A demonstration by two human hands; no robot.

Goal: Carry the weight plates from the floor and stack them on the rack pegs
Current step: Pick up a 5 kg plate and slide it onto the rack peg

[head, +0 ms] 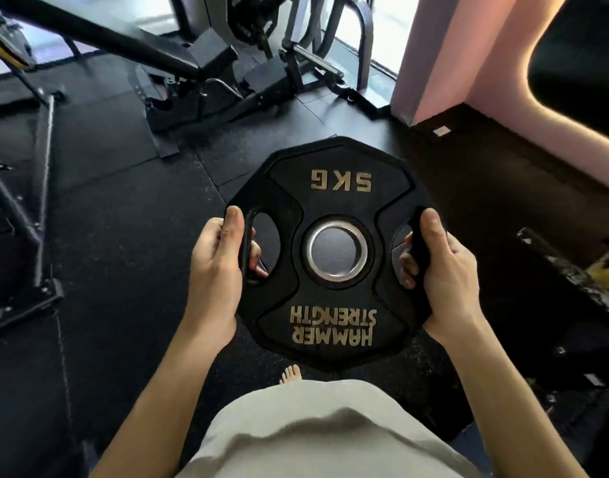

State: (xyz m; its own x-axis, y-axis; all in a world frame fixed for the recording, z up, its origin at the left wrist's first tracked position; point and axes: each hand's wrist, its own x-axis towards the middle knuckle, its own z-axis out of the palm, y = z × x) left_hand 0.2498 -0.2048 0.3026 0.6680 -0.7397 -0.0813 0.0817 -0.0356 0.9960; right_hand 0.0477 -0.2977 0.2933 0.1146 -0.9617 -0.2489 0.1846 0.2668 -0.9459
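The black weight plate carries gold lettering, upside down from the wearer's view. "5 KG" stands on its far section. "HAMMER STRENGTH" stands in two lines on its near section.

Black bench frame, pink wall

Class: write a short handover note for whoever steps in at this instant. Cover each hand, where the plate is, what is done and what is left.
Left hand: grips the left handle slot of the black rubber 5 KG weight plate.
Right hand: grips the right handle slot.
Plate: held flat above the black rubber floor, lettering upside down to the viewer.
Done: this plate is lifted.
Left: carry it to a rack peg; none clearly in view.
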